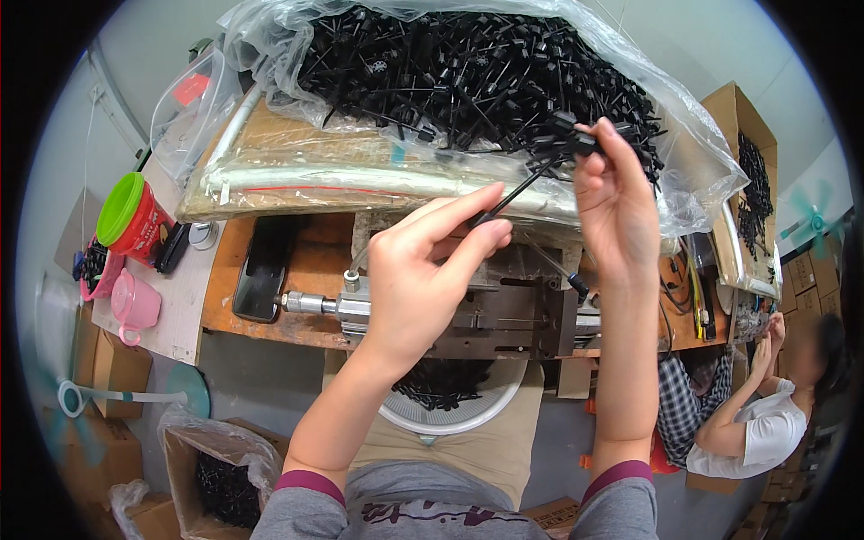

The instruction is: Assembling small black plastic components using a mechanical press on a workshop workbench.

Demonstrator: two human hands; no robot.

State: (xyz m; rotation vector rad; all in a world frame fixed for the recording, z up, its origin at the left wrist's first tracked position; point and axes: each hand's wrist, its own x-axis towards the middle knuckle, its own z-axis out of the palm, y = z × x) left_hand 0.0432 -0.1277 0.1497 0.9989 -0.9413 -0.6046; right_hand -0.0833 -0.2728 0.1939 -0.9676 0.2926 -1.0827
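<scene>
Along the wooden table (227, 292) I am seeing one black smartphone (264, 270) and one metal fixture (504, 310) lying before one plastic-lined tray (360, 180) of black parts (468, 81) too many to count, while two teal fans (815, 220) are flanking the room and one co-worker (747, 441) is sitting rightward. Above the table, before that heap, I am holding one black stemmed part (526, 187) aslant, my left hand (418, 265) pinching its thin stem, my right hand (616, 216) pinching its wider head.

Black part (520, 189) partly hidden by right fingers (625, 155); fan blades (801, 200) blurred.
</scene>
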